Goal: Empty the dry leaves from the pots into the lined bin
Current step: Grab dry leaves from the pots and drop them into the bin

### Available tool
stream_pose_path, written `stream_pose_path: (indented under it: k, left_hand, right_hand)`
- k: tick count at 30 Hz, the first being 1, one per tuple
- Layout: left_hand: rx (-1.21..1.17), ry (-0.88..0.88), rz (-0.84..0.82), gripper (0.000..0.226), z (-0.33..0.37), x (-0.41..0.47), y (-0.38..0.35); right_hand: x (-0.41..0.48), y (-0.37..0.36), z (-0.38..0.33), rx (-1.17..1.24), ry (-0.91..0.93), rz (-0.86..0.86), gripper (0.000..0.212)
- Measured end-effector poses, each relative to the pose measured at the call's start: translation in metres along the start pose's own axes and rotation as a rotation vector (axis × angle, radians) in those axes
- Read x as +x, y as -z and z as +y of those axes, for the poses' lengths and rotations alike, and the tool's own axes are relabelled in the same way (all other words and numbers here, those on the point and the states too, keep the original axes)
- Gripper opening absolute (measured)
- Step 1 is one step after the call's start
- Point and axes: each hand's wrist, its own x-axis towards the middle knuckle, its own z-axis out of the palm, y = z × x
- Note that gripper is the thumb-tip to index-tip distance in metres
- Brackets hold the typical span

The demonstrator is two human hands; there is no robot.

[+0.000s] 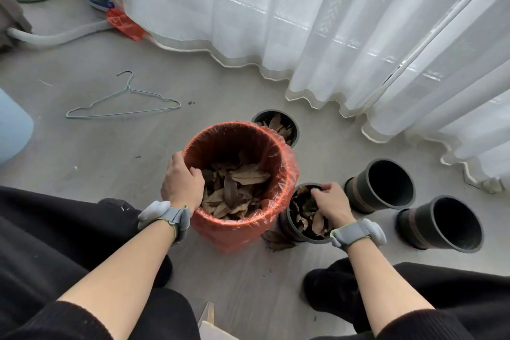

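A bin (pixel 281 171) lined with an orange plastic bag stands on the floor in the middle, with dry brown leaves (pixel 237 188) inside. My left hand (pixel 182 182) grips its near-left rim. Right of the bin stands a black pot (pixel 289 225) holding dry leaves; my right hand (pixel 329 203) grips its far rim, fingers curled over the edge. Behind the bin another black pot (pixel 278 125) holds leaves. Two empty black pots (pixel 382 185) (pixel 441 223) stand tilted at the right.
White curtains (pixel 331 36) hang along the far and right side. A wire hanger (pixel 124 105) lies on the grey floor at the left. A few leaves (pixel 277 240) lie on the floor by the near pot. My black-clad legs frame both sides.
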Motion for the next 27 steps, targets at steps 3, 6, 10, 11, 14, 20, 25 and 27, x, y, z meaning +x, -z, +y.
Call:
stream_pose_path:
  k: [3,6,10,11,14,20,25,27]
  left_hand:
    - [-0.01,-0.003,-0.008,0.034,0.002,0.0,0.001]
    - [-0.013,-0.004,-0.014,0.033,0.003,-0.001,0.002]
    - [-0.012,-0.012,-0.015,0.033,0.004,-0.002,0.002]
    - [-0.011,-0.012,-0.013,0.033,0.004,-0.002,0.002]
    - [-0.007,-0.005,-0.009,0.033,0.004,0.0,0.003]
    - [0.006,0.001,-0.007,0.034,0.001,0.0,0.002]
    - [0.015,0.003,0.004,0.034,0.0,0.003,0.002]
    - [0.021,0.006,0.009,0.034,-0.001,0.003,0.001]
  right_hand:
    - [0.002,-0.017,0.023,-0.176,-0.018,-0.072,0.069]
    - [0.003,-0.035,0.032,-0.356,-0.004,-0.096,0.082]
    - [0.009,-0.051,0.032,-0.487,0.046,-0.024,0.074]
    - [0.011,-0.053,0.031,-0.502,0.058,-0.007,0.071]
    - [0.016,-0.059,0.029,-0.553,0.11,-0.007,0.057]
    - [0.013,-0.057,0.038,-0.551,0.22,0.009,0.025]
    - [0.009,-0.046,0.044,-0.358,0.244,0.034,0.02]
    - [0.005,-0.039,0.047,-0.266,0.255,0.025,0.017]
